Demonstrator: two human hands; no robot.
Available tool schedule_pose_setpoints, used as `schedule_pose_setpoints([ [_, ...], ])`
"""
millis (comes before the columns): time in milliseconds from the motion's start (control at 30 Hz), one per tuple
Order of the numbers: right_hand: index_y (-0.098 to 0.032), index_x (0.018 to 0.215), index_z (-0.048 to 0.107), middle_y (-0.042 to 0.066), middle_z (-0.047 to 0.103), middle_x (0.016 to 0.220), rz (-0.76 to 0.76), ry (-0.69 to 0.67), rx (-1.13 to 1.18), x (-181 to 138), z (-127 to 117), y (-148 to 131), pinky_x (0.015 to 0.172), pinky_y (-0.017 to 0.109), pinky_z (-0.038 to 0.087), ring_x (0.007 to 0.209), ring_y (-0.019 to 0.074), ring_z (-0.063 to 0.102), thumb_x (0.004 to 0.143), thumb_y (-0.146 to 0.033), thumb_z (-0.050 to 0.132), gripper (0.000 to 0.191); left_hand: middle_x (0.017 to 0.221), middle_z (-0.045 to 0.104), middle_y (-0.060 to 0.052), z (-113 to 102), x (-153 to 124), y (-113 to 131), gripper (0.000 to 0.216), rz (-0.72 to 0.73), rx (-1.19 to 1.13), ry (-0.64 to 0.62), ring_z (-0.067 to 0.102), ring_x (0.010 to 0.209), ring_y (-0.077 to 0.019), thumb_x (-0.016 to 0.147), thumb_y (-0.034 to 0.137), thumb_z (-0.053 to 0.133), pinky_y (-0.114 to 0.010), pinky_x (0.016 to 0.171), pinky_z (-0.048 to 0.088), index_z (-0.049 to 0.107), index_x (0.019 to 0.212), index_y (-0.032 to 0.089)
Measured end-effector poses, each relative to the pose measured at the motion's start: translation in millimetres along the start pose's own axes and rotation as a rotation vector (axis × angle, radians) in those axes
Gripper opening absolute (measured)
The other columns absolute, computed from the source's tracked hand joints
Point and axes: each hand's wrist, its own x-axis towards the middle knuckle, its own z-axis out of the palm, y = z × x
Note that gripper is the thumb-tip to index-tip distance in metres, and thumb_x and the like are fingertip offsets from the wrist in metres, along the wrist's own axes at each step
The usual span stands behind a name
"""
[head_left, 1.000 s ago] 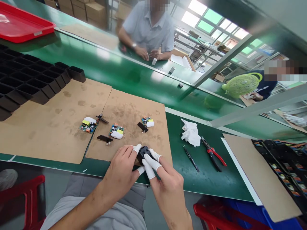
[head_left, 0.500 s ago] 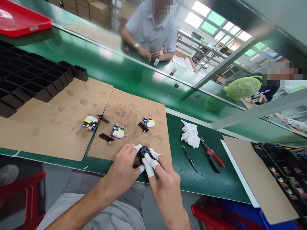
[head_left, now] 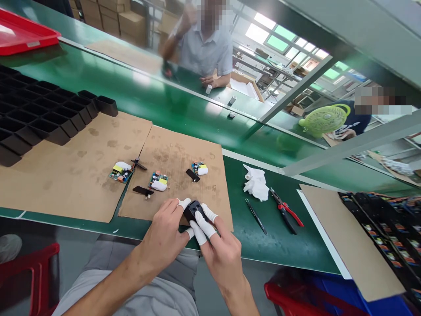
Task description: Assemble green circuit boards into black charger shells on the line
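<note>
Between both hands, at the cardboard's front edge, is a small black plastic housing [head_left: 194, 210]. My left hand [head_left: 169, 228] grips its left side, with white finger cots on the fingertips. From the right, my right hand [head_left: 219, 245] holds it too, its white-covered fingers pressed on the top and far side. What lies inside the housing is hidden by the fingers. Beyond my hands, a circuit board [head_left: 158, 181] with white and yellow parts lies near a black plate [head_left: 143, 191]. Another circuit board [head_left: 199, 168] rests farther right, and one more board [head_left: 121, 171] sits to the left.
Tweezers [head_left: 255, 216], red-and-black pliers [head_left: 287, 210] and a crumpled white cloth [head_left: 255, 182] lie to the right. Black open boxes [head_left: 46, 127] stand in rows at the left. A red tray [head_left: 29, 35] is at the far left. Across the bench sits a co-worker [head_left: 207, 48].
The housing stays in both hands, its tilt slightly different. The co-worker opposite has raised one arm towards the head. The whole view has shifted slightly.
</note>
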Motion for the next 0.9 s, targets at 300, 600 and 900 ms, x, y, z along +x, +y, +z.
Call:
schedule_pose_setpoints([
  [300,-0.023,0.145,0.075,0.019,0.080,0.128,-0.002,-0.008,0.001,-1,5,-1,0.082,0.037,0.075,0.115,0.0317,0.085,0.105,-0.001,0.059,0.049,0.093,0.066,-0.004,-2,1,2,0.033,-0.029,0.013,-0.077,0.064,0.087,-0.0284,0.072,-0.001,0.058,-0.040,0.072,0.055,0.056,0.092,0.024],
  [600,-0.030,0.150,0.073,0.016,0.076,0.130,0.100,0.017,0.153,4,9,-2,0.090,0.036,0.073,0.116,0.0275,0.083,0.106,-0.004,0.066,0.052,0.096,0.065,-0.005,0,2,-2,0.032,-0.027,0.006,-0.098,0.064,0.092,-0.0292,0.074,-0.001,0.061,-0.041,0.077,0.055,0.055,0.092,0.024],
  [900,-0.026,0.123,0.087,0.009,0.088,0.115,0.521,0.373,0.510,3,32,-5,0.096,0.036,0.071,0.107,0.0242,0.085,0.098,-0.020,0.084,0.026,0.125,0.072,-0.012,-3,-3,-12,0.054,-0.034,-0.105,0.018,0.071,0.118,-0.0330,0.090,0.026,0.084,-0.048,0.100,0.062,0.063,0.139,0.020],
])
